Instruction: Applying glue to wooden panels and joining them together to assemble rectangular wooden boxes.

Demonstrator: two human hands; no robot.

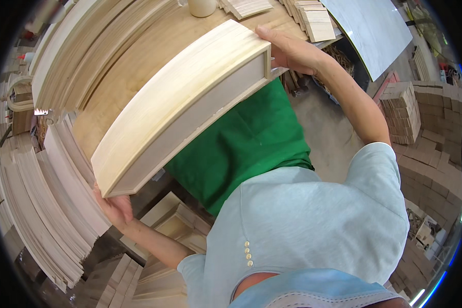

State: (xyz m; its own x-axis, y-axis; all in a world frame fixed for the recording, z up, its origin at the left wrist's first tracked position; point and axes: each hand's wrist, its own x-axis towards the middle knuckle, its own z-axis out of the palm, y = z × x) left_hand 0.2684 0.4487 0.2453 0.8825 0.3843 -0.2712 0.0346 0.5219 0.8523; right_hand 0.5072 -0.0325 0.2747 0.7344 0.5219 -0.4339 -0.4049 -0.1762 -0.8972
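A long, pale wooden box (174,87) with a recessed grey-brown panel is held tilted across my front, above the near edge of the workbench. At its lower left end my left hand (116,206) grips the corner, the fingers partly hidden beneath the box. The upper right end is in my right hand (287,49), with the thumb on the top edge and the other fingers behind the end. Under the box, a green apron (241,143) covers my lap.
The wooden workbench (115,110) carries stacked long boards (108,31), small thin slats (315,23) and a pale cylindrical container (202,7). More board stacks (41,200) stand at left. Wooden block piles (400,113) and a white sheet (367,31) are at right. Wooden boxes (177,220) sit below my left arm.
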